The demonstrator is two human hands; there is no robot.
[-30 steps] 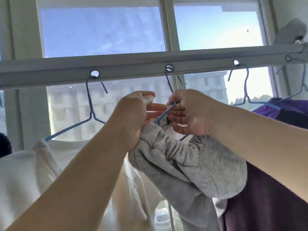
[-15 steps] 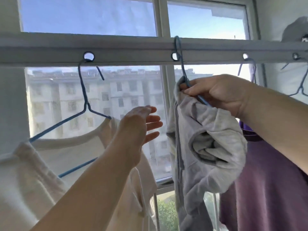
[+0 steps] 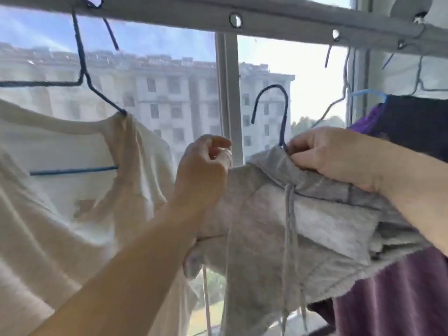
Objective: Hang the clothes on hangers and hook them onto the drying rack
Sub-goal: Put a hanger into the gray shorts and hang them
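A grey drawstring garment [image 3: 286,214] sits on a blue wire hanger [image 3: 282,110] whose hook hangs free, well below the grey rack bar [image 3: 278,23] and its empty hole [image 3: 235,20]. My right hand [image 3: 339,158] grips the garment's waistband and the hanger at the base of the hook. My left hand [image 3: 203,173] holds the garment's left end with curled fingers. The rest of the hanger is hidden in the cloth.
A cream shirt [image 3: 72,190] hangs on a blue hanger [image 3: 82,57] hooked into the bar at left. A purple garment [image 3: 400,287] hangs at right on another hanger. Further hooks sit in holes at the bar's right end. The window lies behind.
The hanger with the grey garment has come off the bar's hole and now sits lower. My left hand, open and apart before, now holds the garment's left end.
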